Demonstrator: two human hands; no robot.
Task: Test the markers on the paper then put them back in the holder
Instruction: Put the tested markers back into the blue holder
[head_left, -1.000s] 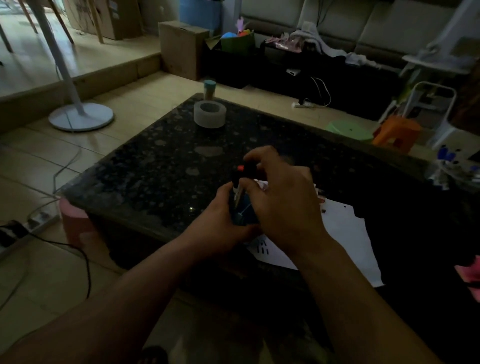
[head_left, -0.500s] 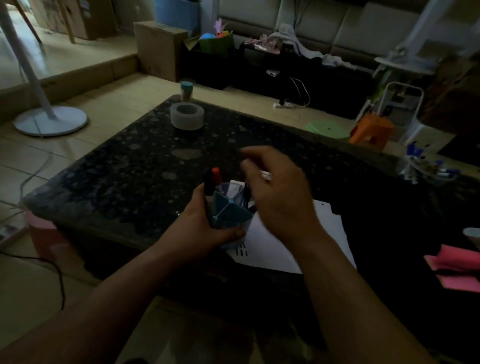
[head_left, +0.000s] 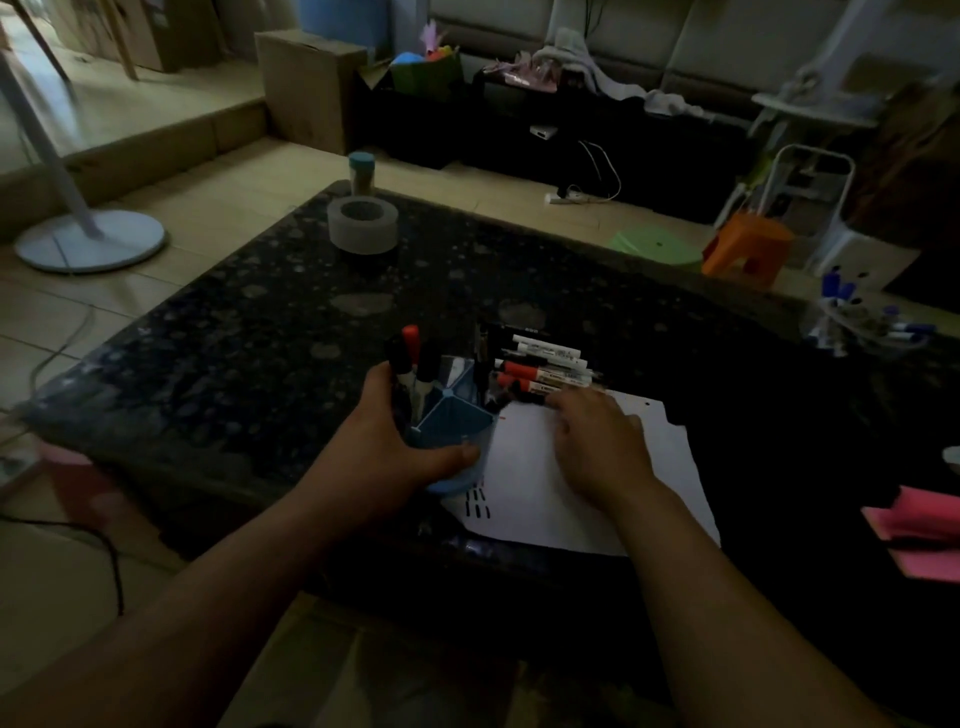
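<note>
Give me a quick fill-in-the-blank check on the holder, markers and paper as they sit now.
1. The left hand grips the ___ holder.
2. The right hand rests on the white ___.
3. The tallest marker standing in the holder has a ___ cap.
4. The dashes drawn beside the holder are ___ in colour.

Missing words: blue; paper; red; black.
</note>
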